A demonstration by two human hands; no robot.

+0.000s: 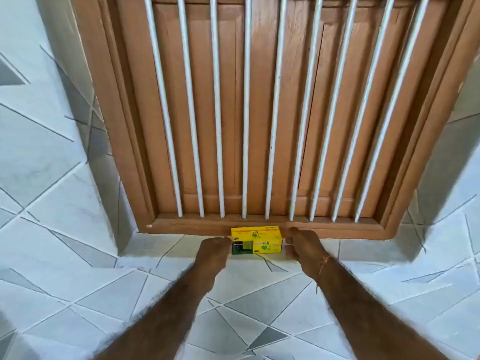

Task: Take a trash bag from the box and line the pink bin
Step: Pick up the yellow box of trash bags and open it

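Observation:
A small yellow box of bin bags (pixel 259 236) sits on the tiled window ledge, right against the wooden window frame. A dark green bag shows through the opening at its front left. My left hand (pixel 213 252) grips the box's left end. My right hand (pixel 301 246) grips its right end, with a thin thread band on that wrist. Both arms reach straight forward. The pink bin is not in view.
A brown wooden window (pixel 233 113) with closed shutters and several white vertical bars (pixel 245 126) stands directly behind the box. Pale tiled walls (pixel 39 152) flank the window recess on both sides. The tiled ledge (pixel 233 294) spreads out below my arms.

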